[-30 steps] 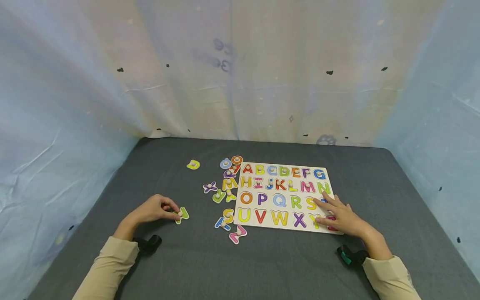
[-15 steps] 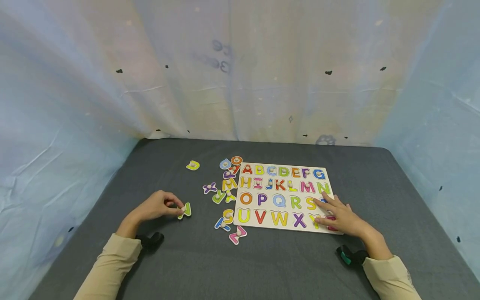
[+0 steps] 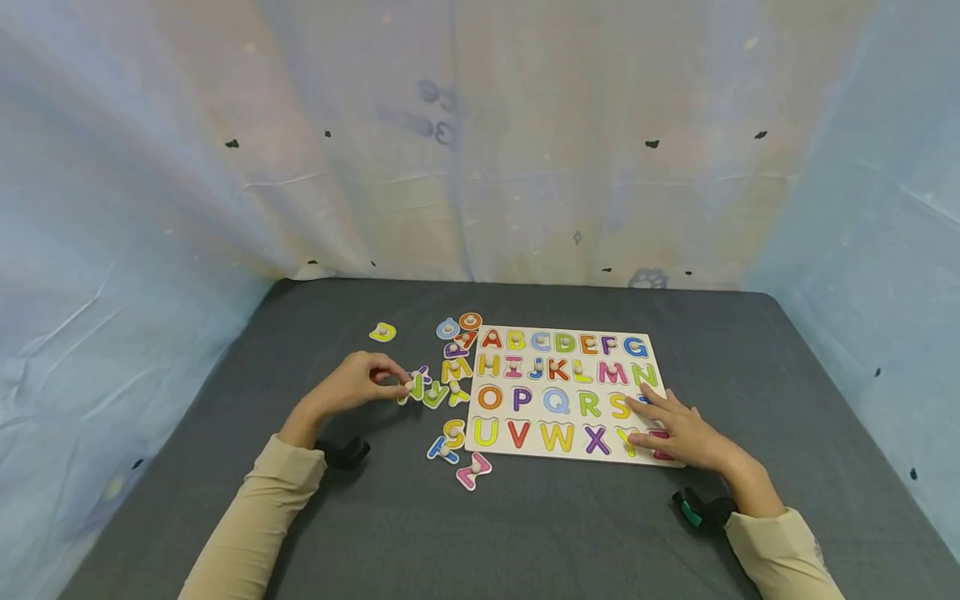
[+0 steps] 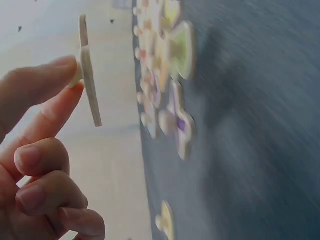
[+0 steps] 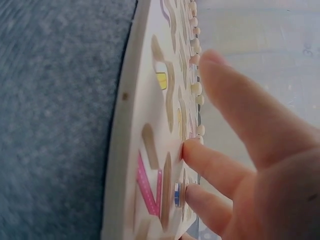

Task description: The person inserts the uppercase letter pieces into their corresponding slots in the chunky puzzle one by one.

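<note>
My left hand [image 3: 360,385] pinches a green letter piece [image 3: 417,387], which looks like an N, by its knob between thumb and forefinger. In the left wrist view this piece [image 4: 89,75] is edge-on and lifted off the cloth, its other fingers curled below. Just under it lie the purple X piece [image 4: 181,122] and a green R piece [image 3: 434,395]. On the right part of the white alphabet board [image 3: 502,417], my right hand [image 3: 686,433] rests with fingers spread, covering some slots near the T and Z. The board's upper rows carry knobbed letters; its lower slots show printed letters.
Loose letter pieces line the board's left side, among them an orange M [image 3: 455,370], a yellow S [image 3: 453,432], a blue T [image 3: 442,451] and a pink Z [image 3: 474,471]. A yellow-green piece [image 3: 382,332] lies apart farther left. Patterned curtains [image 3: 525,167] stand behind the table.
My left hand has lifted the green letter piece and carried it right and away from me, to above the X piece. My right hand has stayed on the board.
</note>
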{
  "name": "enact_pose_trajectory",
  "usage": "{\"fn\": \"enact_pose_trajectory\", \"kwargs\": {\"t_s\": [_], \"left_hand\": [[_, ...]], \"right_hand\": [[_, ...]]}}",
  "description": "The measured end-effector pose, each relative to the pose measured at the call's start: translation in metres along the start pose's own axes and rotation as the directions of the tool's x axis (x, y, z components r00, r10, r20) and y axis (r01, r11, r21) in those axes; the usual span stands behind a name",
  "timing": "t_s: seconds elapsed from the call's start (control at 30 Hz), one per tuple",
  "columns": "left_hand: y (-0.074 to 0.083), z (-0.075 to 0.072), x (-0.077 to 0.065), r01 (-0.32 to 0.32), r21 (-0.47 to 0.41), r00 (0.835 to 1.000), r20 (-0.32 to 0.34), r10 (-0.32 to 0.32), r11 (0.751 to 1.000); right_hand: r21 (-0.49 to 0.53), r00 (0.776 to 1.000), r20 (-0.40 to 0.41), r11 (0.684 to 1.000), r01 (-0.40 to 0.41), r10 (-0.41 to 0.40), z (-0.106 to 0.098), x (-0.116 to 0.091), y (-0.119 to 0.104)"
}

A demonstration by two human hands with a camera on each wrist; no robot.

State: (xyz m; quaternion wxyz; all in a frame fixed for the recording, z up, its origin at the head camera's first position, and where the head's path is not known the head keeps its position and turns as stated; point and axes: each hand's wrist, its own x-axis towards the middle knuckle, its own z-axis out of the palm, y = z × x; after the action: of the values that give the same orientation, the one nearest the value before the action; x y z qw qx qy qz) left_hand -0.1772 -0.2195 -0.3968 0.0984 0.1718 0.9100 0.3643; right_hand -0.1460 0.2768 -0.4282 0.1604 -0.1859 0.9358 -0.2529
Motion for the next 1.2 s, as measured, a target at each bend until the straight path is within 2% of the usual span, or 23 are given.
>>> {"fn": "enact_pose_trajectory", "kwargs": {"t_s": [0.17, 0.33, 0.5, 0.77, 1.07, 1.2], "left_hand": [[0.017, 0.008, 0.021, -0.029, -0.028, 1.0, -0.013, 0.029, 0.999], [0.037, 0.021, 0.046, -0.084, -0.046, 0.996, -0.006, 0.084, 0.995], [0.058, 0.039, 0.071, -0.141, -0.04, 0.99, 0.022, 0.142, 0.989], [0.095, 0.074, 0.102, -0.225, -0.081, 0.972, 0.042, 0.229, 0.971], [0.125, 0.112, 0.126, -0.233, -0.129, 0.968, 0.066, 0.243, 0.964], [0.134, 0.127, 0.135, -0.21, -0.151, 0.974, 0.05, 0.219, 0.966]], "right_hand": [[-0.004, 1.0, 0.007, 1.0, 0.0, 0.0, -0.001, 0.0, 0.0], [-0.01, 1.0, 0.007, 1.0, -0.004, 0.004, -0.001, 0.0, 0.0], [-0.007, 1.0, 0.009, 1.0, -0.003, 0.004, 0.0, -0.001, -0.001], [-0.009, 1.0, -0.009, 1.0, 0.025, -0.025, -0.002, -0.003, -0.002], [0.017, 1.0, -0.003, 1.0, 0.02, -0.02, -0.001, -0.002, -0.001], [0.005, 1.0, 0.0, 1.0, 0.013, -0.013, -0.001, -0.002, -0.001]]}}
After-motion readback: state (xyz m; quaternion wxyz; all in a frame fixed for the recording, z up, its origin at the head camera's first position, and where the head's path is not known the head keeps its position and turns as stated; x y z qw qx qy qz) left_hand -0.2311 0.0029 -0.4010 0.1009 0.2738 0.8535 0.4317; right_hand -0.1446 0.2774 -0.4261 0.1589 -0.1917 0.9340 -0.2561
